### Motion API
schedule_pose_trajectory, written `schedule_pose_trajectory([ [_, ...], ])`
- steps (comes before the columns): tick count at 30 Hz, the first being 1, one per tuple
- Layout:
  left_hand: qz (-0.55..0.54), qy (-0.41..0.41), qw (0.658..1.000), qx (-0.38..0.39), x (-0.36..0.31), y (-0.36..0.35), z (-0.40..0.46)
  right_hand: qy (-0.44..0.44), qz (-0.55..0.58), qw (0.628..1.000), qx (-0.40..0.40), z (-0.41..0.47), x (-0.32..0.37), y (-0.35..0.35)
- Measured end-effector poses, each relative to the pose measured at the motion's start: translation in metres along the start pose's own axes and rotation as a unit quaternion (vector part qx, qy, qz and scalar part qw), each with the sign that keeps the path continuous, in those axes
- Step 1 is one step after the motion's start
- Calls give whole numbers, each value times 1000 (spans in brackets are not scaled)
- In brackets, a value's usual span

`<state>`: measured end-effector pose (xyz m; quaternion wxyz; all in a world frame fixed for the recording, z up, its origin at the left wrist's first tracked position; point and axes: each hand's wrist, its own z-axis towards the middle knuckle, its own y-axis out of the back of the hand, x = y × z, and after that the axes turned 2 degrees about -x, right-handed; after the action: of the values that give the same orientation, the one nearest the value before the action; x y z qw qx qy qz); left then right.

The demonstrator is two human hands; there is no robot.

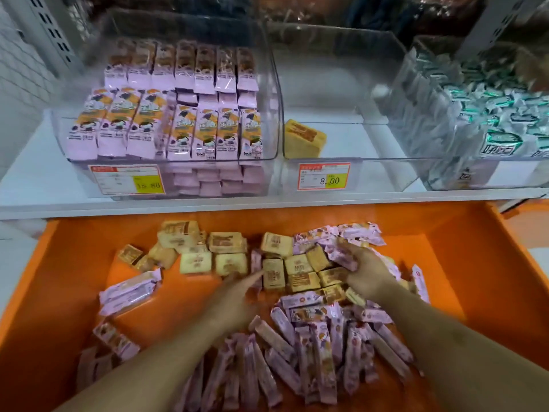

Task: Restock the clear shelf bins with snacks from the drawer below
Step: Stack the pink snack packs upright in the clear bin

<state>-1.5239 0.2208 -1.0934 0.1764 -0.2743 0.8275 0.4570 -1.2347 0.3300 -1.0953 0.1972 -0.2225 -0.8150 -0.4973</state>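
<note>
The orange drawer point(74, 263) holds tan square snack packets point(228, 242) across its middle and several long pink packets point(315, 352) at the front and right. My left hand point(237, 295) reaches in with straight fingers, the tips at a tan packet point(274, 278). My right hand point(367, 273) lies on the pile to the right, fingers curled round pink packets point(341, 255). Above, the middle clear bin point(371, 171) holds a single tan packet point(303, 139). The left clear bin point(274, 93) is packed with pink and orange packets point(178, 129).
A third clear bin point(505, 173) at the right is full of silver and green packets. Price tags point(323, 176) are fixed to the bin fronts. The white shelf edge point(208, 203) overhangs the back of the drawer. A grey upright point(50, 31) stands at the far left.
</note>
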Motion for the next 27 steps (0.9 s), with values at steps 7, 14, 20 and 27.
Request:
schedule_pose_trajectory([
  [7, -68, 47, 997, 5, 13, -32, 49, -12, -133, 990, -48, 28, -22, -24],
  [14, -82, 4, 997, -3, 24, -54, 47, -32, -200, 978, -59, 26, -15, -30],
  [20, -18, -21, 999, 45, 39, -56, 34, -40, -204, 977, -52, 24, -22, -31],
  [27, 45, -46, 998, 23, 52, -45, 22, -29, -209, 976, -56, 16, -12, -31],
])
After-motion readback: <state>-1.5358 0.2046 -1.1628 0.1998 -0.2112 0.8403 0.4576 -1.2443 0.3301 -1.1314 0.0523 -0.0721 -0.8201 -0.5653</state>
